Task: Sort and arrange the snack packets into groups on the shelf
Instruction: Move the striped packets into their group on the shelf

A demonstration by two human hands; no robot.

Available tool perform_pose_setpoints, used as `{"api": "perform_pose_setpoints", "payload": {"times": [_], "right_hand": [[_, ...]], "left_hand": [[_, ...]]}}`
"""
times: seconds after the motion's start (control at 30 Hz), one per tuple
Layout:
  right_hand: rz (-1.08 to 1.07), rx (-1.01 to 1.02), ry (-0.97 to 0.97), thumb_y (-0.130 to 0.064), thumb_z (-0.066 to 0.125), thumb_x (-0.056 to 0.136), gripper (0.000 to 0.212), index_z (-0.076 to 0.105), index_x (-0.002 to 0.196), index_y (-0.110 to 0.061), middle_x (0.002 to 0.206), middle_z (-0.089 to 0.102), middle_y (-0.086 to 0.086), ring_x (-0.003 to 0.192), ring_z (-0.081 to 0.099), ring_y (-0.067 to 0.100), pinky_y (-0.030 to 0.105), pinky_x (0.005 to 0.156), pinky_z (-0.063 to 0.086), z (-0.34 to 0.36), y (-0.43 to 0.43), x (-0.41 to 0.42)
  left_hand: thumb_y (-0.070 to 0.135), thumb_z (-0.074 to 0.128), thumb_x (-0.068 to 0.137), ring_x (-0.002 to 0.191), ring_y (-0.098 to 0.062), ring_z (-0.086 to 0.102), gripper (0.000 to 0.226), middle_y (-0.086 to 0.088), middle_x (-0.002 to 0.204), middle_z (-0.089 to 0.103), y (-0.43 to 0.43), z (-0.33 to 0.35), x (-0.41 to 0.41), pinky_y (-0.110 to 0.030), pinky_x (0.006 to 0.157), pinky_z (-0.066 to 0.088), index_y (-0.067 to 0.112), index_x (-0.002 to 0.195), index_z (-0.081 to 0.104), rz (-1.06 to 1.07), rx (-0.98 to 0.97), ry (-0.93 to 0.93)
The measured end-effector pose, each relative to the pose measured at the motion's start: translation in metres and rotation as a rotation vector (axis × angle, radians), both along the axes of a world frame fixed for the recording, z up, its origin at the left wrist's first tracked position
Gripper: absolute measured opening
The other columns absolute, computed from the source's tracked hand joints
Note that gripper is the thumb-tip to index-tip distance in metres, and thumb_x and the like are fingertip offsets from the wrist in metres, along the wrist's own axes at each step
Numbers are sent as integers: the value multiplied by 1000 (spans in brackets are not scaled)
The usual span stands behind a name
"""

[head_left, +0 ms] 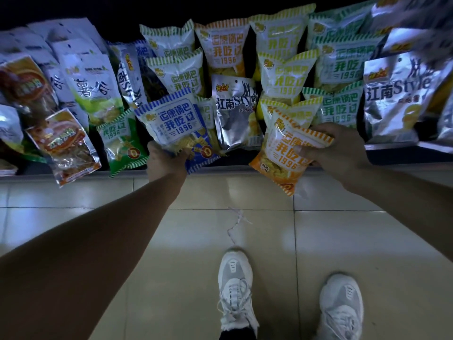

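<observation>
Shoes [235, 285]: on the floor [318, 241], just below the shelf [404, 155] lip; anything dropped lands there.
Left hand [166, 163]: fingers curled round the bottom edge of the blue packet [171, 121], held above the front row, left of centre.
Right hand [343, 148]: pinches the orange packet [286, 153] by its right side, at the shelf front; its bottom hangs past the lip.
Overhang risk: green packet [120, 141] and clear brown packet [66, 146] jut over the lip; a forearm nudge likely tips them off.
Catch risk: both hands full, none spare.
Sorting risk: dim light; orange and yellow-green packets [286, 72] are easily mixed.
Grip risk: a hard pinch may crush the contents.
</observation>
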State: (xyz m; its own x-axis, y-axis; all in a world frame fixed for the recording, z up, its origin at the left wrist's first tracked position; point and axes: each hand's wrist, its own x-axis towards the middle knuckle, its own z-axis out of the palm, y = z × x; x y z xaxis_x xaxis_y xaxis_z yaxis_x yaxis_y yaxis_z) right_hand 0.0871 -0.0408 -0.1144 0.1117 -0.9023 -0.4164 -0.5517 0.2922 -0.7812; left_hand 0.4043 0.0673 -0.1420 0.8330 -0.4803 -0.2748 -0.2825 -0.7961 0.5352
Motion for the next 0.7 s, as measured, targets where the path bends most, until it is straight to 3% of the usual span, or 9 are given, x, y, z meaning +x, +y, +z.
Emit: {"api": "perform_pose_setpoints", "payload": {"times": [0.1, 0.23, 0.33, 0.4, 0.5, 0.57, 0.63, 0.7], "right_hand": [[-42, 14, -52, -33, 90, 66, 60, 68, 119, -16, 108, 69, 5, 97, 67, 21, 40, 81, 59, -4, -1, 9], [-71, 47, -124, -32, 89, 68, 58, 67, 120, -17, 111, 68, 8, 101, 67, 24, 42, 80, 60, -6, 0, 27], [-94, 57, -139, -34, 90, 66, 57, 67, 117, -22, 111, 67, 3, 103, 66, 25, 46, 82, 60, -9, 3, 39], [-105, 58, -138, -36, 90, 65, 56, 67, 114, -26, 114, 66, 1, 107, 65, 25, 48, 84, 58, -10, 3, 45], [-114, 62, -135, -35, 90, 65, 53, 68, 112, -25, 110, 68, 1, 100, 67, 22, 43, 78, 61, -7, 0, 50], [-136, 76, -176, -27, 89, 68, 48, 68, 111, -20, 98, 70, -1, 84, 69, 15, 29, 60, 62, -2, -3, 51], [-145, 84, -227, -22, 88, 69, 47, 68, 112, -16, 91, 68, -7, 76, 68, 7, 21, 50, 58, 4, -5, 50], [-146, 67, -243, -22, 88, 69, 47, 69, 111, -14, 94, 70, -4, 78, 70, 8, 25, 53, 60, 8, -8, 47]], "left_hand": [[31, 78, 81, 88, -20, 58, 51, 5, 101, 59, -8, 7, 20, -36, 75, 50, 14, 116, 47, 43, -64, -75], [35, 82, 71, 107, -35, 62, 66, -13, 118, 63, -17, 5, 36, -49, 88, 55, 10, 120, 45, 88, 12, -80], [38, 88, 66, 123, -38, 51, 92, -20, 138, 47, -17, 6, 30, -47, 99, 48, 5, 135, 37, 121, 121, -124], [34, 84, 74, 128, -37, 48, 89, -19, 144, 42, -16, 5, 21, -44, 101, 44, 5, 140, 33, 111, 85, -49], [29, 80, 78, 118, -31, 56, 73, -12, 136, 53, -14, 0, 4, -38, 91, 48, 12, 137, 41, -42, -9, -11], [26, 78, 80, 114, -31, 57, 63, -12, 133, 52, -17, 0, -7, -36, 83, 46, 14, 133, 46, -202, -27, -60], [24, 74, 82, 115, -34, 54, 56, -14, 131, 51, -27, 0, -16, -38, 85, 44, 13, 132, 52, -350, -51, -150], [26, 73, 83, 120, -35, 49, 58, -15, 133, 51, -46, 1, -24, -42, 92, 43, 12, 135, 52, -514, -83, -198]]}}
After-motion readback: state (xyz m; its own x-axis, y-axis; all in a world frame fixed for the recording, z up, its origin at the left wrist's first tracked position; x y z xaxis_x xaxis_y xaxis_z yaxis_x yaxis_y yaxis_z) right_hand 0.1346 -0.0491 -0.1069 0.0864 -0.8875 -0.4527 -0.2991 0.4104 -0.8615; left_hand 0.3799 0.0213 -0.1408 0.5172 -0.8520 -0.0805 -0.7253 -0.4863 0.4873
